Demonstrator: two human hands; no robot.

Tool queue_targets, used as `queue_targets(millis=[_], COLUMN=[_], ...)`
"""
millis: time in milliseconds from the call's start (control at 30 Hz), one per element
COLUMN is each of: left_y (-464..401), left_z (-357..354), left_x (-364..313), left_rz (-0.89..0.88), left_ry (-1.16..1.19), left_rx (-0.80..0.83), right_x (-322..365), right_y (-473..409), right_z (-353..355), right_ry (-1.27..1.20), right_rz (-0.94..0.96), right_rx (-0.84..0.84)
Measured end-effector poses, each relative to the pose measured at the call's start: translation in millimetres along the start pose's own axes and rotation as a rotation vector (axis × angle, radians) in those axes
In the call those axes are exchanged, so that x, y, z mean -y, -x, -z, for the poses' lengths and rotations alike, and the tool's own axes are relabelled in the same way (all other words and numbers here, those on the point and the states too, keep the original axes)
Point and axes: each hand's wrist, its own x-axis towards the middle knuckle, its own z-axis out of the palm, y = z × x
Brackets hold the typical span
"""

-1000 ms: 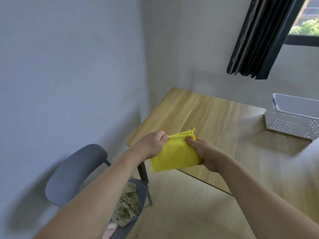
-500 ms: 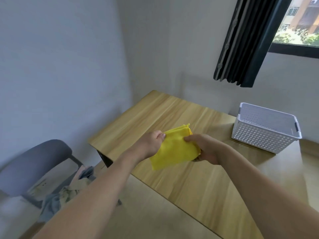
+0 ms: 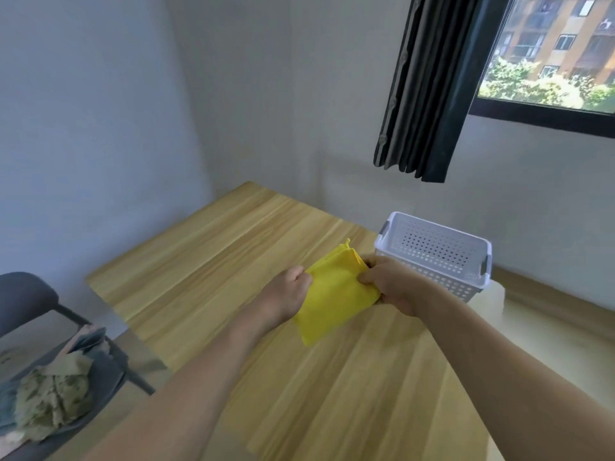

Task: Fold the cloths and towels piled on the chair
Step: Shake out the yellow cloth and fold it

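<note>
A person is holding a folded yellow cloth in both hands above a light wooden table. The left hand is pinching the cloth's left edge, its fingers curled tight against the fabric with the knuckles facing the camera. The right hand is gripping the right edge, the thumb lying on top of the cloth and the other fingers wrapping underneath, so the fabric is being clamped between them. Neither hand is showing any open gap; both are closing fully on the cloth. The cloth is hanging between the two hands as a layered square, its stacked edges showing at the far corner and its near corner drooping toward the tabletop; whether that corner is touching the wood cannot be told.

Just beyond the right hand, a white perforated basket is standing on the table near its far right edge, with grey handles at both ends. At lower left, a grey chair is sitting beside the table, carrying a heap of unfolded cloths, among them a pale green patterned piece and some blue-grey fabric. A dark curtain is hanging beside a window at upper right, with trees and an apartment block showing through the glass.
</note>
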Motion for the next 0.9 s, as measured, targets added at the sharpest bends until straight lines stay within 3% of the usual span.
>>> queue_targets(millis=[167, 300, 600, 733, 900], left_y=[-4.9, -27.2, -165.3, -241.9, -313.9], left_z=[-67.6, -106.7, -215.0, -259.6, -303.0], left_x=[-54.3, -100.9, -202.1, -212.9, -195.4], left_rz=[0.088, 0.052, -0.020, 0.108, 0.321], left_ry=[0.088, 0.147, 0.041, -0.020, -0.236], left_rx=[-0.007, 0.027, -0.030, -0.032, 0.184], right_x=[-20.6, -18.9, -15.0, -33.4, -82.2], right_y=[-4.2, -14.9, -118.4, -184.9, -251.4], right_z=[85.2, 149.6, 313.5, 358.6, 378.2], right_ry=[0.133, 0.312, 0.765, 0.978, 1.211], right_rz=[0.005, 0.052, 0.134, 0.170, 0.176], right_rx=[0.001, -0.087, -0.195, -0.124, 0.066])
